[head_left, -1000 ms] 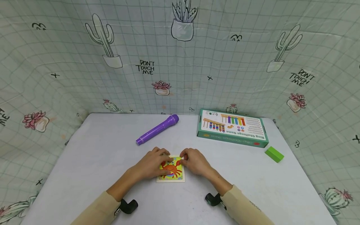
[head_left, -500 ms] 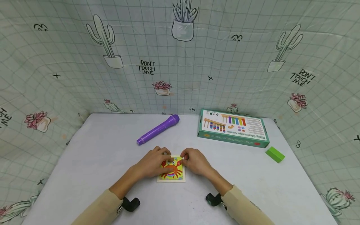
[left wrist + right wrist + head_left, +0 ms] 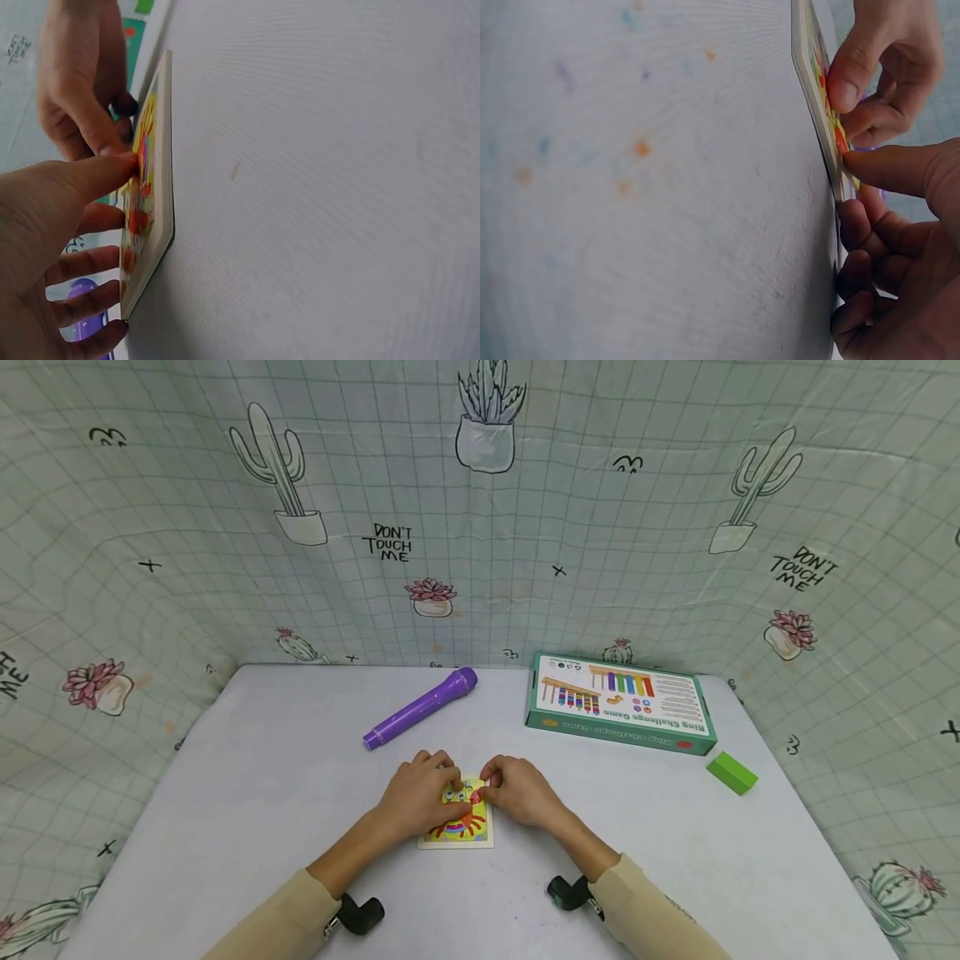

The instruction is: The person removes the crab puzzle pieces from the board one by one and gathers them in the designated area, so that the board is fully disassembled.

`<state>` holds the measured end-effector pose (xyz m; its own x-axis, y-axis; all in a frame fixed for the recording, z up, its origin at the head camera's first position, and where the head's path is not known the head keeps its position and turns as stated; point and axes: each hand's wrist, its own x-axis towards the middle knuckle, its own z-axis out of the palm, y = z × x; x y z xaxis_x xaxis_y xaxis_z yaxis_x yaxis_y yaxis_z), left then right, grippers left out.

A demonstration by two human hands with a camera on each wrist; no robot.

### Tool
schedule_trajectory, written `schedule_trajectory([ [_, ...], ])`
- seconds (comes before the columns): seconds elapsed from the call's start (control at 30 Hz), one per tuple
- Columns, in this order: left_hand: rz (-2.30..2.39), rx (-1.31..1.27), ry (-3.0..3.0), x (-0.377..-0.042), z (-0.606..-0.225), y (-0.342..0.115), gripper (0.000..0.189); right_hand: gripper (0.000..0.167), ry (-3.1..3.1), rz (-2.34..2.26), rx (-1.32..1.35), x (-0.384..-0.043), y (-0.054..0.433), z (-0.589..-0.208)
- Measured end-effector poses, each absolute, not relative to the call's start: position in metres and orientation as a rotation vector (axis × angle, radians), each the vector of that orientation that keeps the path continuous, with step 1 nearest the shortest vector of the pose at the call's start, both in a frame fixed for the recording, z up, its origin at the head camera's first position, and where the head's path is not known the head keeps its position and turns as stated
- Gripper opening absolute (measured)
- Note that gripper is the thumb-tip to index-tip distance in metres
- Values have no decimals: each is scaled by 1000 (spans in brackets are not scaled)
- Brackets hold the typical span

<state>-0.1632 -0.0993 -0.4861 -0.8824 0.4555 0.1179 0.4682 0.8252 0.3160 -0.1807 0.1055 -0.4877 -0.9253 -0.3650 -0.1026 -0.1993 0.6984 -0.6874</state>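
Note:
A small square crab puzzle (image 3: 463,833) with a pale frame lies flat on the white table. My left hand (image 3: 417,795) reaches over its left side, the thumb and fingertips resting on the picture. In the left wrist view, the fingers of the left hand (image 3: 45,225) are spread along the puzzle (image 3: 158,161), with gentle bends. The right hand (image 3: 522,792) is at the upper right corner. Its thumb lies on the picture and its index finger curls at the edge, pinching the corner; the right wrist view shows the other fingers of this right hand (image 3: 900,240) curled beside the frame.
A purple toy microphone (image 3: 422,708) lies behind the left hand. At the back right are a green-and-white Ring Challenge Game box (image 3: 621,702) and a bright green block (image 3: 732,773). A grid-patterned cloth (image 3: 510,543) hangs behind the table.
My left hand has shifted slightly to the right over the puzzle, its thumb farther across the crab, and the crab's eyes show more. The right hand has barely moved.

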Motion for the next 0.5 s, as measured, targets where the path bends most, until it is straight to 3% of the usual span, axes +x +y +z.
schedule_trajectory([
  [0.5, -530, -729, -2981, -163, -483, -98, 36, 10, 2576, -1203, -405, -181, 107, -484],
])
